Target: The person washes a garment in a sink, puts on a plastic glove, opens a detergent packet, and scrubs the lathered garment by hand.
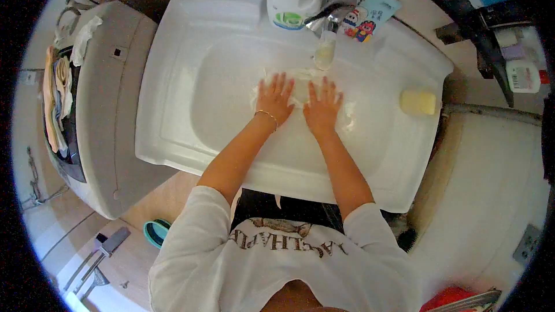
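Note:
Both hands lie palm down in the white sink (225, 72), side by side and slightly apart. My left hand (275, 99), with a thin bracelet at the wrist, has its fingers stretched out flat. My right hand (322, 106) is also flat, fingers a little spread. Beneath and around them is a thin whitish piece (300, 75), perhaps wet cloth, whose edges are hard to make out against the basin. A faucet (328, 26) with a pale yellowish, see-through spout end hangs just beyond my right hand.
A white detergent bottle (293, 0) and a light-blue printed pouch (373, 14) stand at the sink's back ledge. A yellow soap-like block (417, 103) rests on the right side. A washing machine (118, 104) with folded cloths (60, 98) stands left.

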### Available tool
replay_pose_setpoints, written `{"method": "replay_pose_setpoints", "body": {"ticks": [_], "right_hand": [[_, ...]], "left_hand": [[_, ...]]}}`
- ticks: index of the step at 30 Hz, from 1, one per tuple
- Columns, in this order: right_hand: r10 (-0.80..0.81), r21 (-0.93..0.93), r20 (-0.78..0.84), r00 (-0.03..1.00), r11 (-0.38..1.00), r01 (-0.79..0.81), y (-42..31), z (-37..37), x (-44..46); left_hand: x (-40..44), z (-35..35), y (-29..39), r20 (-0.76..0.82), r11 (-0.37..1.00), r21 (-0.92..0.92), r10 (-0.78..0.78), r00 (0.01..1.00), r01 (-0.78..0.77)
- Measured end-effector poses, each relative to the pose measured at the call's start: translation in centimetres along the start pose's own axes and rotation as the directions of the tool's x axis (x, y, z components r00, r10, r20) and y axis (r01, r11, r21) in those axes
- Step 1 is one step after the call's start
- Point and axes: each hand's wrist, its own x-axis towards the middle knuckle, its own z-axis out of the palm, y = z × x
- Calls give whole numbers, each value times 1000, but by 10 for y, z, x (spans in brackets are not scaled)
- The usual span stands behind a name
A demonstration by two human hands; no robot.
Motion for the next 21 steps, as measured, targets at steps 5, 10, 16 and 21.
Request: {"method": "replay_pose_setpoints", "body": {"ticks": [5,10,16,21], "right_hand": [[-237,119,115,965,967,224,10,24,1],[-271,-89,174,947,953,289,13,6,7],[-538,-46,185,823,831,554,47,9,10],[-350,237,188,918,923,304,27,-8,-7]], "left_hand": [[12,24,-11,222,982,-98,182,958,-164],[18,40,-20,125,978,10,206,971,-208],[14,38,-49,293,918,-134,396,870,-372],[-43,10,-23,-122,653,-757,-127,984,-9]]}}
